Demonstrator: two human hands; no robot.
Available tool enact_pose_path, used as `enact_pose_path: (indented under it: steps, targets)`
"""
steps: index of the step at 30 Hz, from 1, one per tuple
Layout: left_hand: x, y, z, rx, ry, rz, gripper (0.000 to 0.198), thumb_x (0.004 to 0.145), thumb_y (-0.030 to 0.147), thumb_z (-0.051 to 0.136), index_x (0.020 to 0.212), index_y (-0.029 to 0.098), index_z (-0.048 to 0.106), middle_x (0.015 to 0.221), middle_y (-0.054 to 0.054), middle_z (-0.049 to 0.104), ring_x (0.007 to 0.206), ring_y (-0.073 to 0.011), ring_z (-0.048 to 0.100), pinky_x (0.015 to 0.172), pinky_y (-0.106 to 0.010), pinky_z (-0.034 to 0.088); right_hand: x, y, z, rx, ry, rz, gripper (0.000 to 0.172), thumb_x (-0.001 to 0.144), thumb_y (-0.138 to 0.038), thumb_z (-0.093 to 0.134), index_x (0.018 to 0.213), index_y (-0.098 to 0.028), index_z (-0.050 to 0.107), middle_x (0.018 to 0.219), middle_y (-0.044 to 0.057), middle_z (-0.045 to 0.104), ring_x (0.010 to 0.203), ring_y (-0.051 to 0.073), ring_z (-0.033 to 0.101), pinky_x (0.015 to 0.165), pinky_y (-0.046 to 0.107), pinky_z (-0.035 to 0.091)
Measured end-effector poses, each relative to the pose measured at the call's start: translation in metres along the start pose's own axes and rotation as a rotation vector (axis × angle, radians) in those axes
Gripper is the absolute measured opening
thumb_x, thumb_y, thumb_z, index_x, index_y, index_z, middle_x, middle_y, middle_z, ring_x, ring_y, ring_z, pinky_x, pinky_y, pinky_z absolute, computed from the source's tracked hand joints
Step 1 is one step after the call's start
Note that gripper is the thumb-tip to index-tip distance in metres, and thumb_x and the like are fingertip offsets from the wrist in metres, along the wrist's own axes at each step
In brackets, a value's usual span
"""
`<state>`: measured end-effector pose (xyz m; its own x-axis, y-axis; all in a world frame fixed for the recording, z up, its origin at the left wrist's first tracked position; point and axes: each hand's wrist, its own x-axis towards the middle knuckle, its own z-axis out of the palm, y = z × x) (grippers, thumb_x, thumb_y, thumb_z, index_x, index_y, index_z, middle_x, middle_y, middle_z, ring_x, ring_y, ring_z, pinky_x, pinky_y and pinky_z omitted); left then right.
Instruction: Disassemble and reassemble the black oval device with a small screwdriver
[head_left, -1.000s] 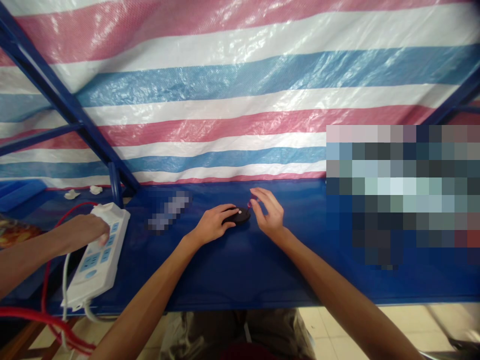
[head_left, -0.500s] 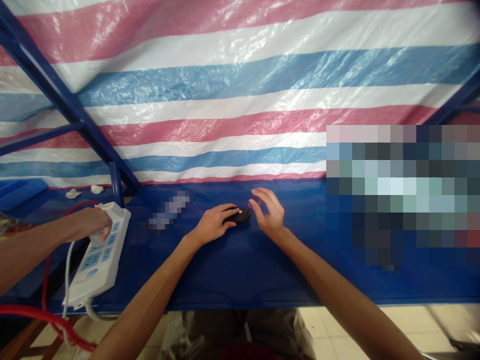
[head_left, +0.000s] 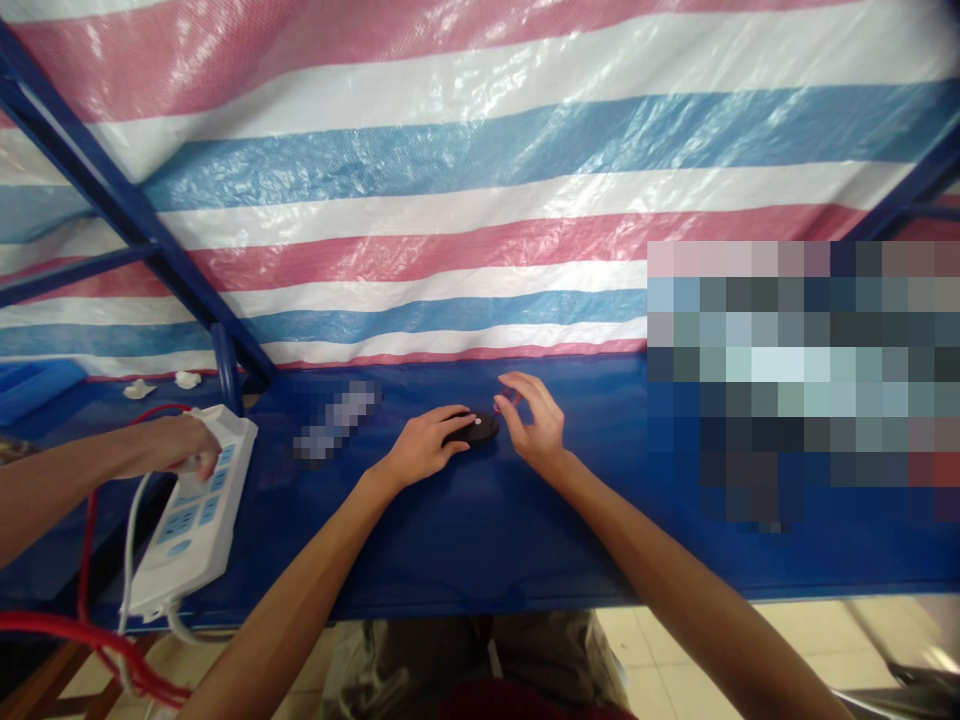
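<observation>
Near the far edge of the tabletop (head_left: 480, 540), the left hand (head_left: 421, 447) sits cupped over a black oval gadget (head_left: 477, 428), right hand (head_left: 535, 425) hovering open just beside it.

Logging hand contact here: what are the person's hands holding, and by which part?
The left hand holds a black oval device by its left end, fingers over the top; the right hand holds nothing, hovering beside it.

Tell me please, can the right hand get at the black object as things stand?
Probably yes: the right hand sits just beside the black object, nothing blocking it; the left hand covers only the other side.
</observation>
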<state>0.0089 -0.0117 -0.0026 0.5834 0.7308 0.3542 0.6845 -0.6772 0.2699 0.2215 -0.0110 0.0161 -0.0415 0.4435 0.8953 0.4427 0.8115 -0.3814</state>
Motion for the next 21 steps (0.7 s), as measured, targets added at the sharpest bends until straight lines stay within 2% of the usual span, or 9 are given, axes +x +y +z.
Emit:
enact_pose_path:
  steps: [4, 8, 12, 16, 21]
  targets:
    - [0.0003, 0.0007, -0.0007, 0.006, -0.003, -0.004, 0.039, 0.087, 0.032, 0.061, 0.126, 0.025, 0.059, 0.131, -0.006, 0.058, 0.118, -0.0233, 0.057, 0.102, -0.039, 0.046, 0.0003, 0.0, -0.0008, 0.005, -0.025, 0.006, 0.033, 0.09, -0.014, 0.05, 0.121, -0.019, 0.058, 0.11, 0.012, 0.066, 0.102, 0.021, 0.063, 0.09, 0.038, 0.054]
    - [0.0007, 0.0008, -0.0008, 0.002, -0.008, -0.004, 0.04, 0.087, 0.032, 0.061, 0.126, 0.024, 0.058, 0.131, -0.006, 0.058, 0.118, -0.0234, 0.057, 0.102, -0.04, 0.046, -0.0003, 0.0015, -0.0008, -0.012, -0.007, 0.013, 0.03, 0.089, -0.018, 0.053, 0.119, -0.019, 0.059, 0.109, 0.011, 0.066, 0.097, 0.021, 0.064, 0.087, 0.038, 0.056]
    - [0.0014, 0.0015, -0.0015, -0.002, -0.018, -0.009, 0.04, 0.088, 0.033, 0.06, 0.126, 0.023, 0.058, 0.132, -0.006, 0.057, 0.118, -0.024, 0.057, 0.102, -0.04, 0.046, -0.0002, 0.0018, -0.0001, -0.012, -0.037, 0.007, 0.033, 0.091, -0.017, 0.049, 0.122, -0.019, 0.058, 0.113, 0.012, 0.065, 0.106, 0.022, 0.062, 0.093, 0.04, 0.053]
    - [0.0017, 0.0019, -0.0021, -0.004, -0.024, -0.015, 0.039, 0.088, 0.033, 0.06, 0.126, 0.023, 0.059, 0.131, -0.006, 0.058, 0.118, -0.0237, 0.057, 0.103, -0.04, 0.046, 0.0003, 0.0007, 0.0004, -0.006, -0.006, 0.004, 0.032, 0.089, -0.016, 0.053, 0.121, -0.02, 0.058, 0.11, 0.011, 0.065, 0.098, 0.02, 0.064, 0.089, 0.037, 0.055]
    - [0.0014, 0.0016, -0.0023, -0.002, -0.025, -0.015, 0.039, 0.089, 0.035, 0.058, 0.126, 0.024, 0.058, 0.132, -0.005, 0.057, 0.118, -0.0231, 0.057, 0.102, -0.039, 0.046, 0.0017, -0.0009, 0.0002, -0.006, -0.01, -0.008, 0.033, 0.09, -0.015, 0.05, 0.122, -0.018, 0.058, 0.112, 0.012, 0.065, 0.103, 0.02, 0.063, 0.091, 0.037, 0.054]
